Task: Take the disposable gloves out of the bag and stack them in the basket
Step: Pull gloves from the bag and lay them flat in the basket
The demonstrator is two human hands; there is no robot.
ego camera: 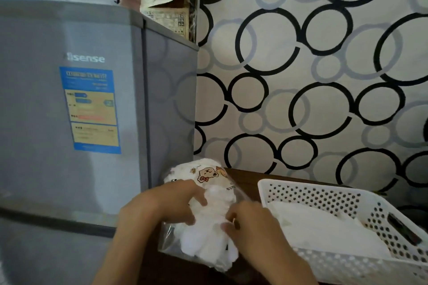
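The disposable gloves [208, 240] are a thin, milky-white, crumpled wad, their limp finger ends spilling toward six o'clock from the mouth of the bag [208, 176], a clear film pouch with cartoon bears printed at its twelve o'clock end. The bag lies on the dark worktop [243, 178], just beside the white perforated basket [324, 194] at its three o'clock.

The left hand [166, 206] grips the bag and its bulge from nine o'clock, fingers [196, 199] curled round the film. The right hand [250, 222] comes in from four o'clock, its fingers together and seemingly pinching a glove edge, though blur there leaves the exact hold unsure.

The likely trouble: the gloves cling together, so a tug may bring out the whole clump at once, or stretch and tear one sheet, and the slack bag may slide off the worktop's near edge if the left hand loosens. Loose gloves carried to three o'clock could also drape over the basket's rim rather than lie flat.

A pale stack of gloves [324, 227] already rests inside the basket. At nine o'clock stands a grey refrigerator [69, 99]; circle-patterned wallpaper [301, 53] covers the wall at twelve.
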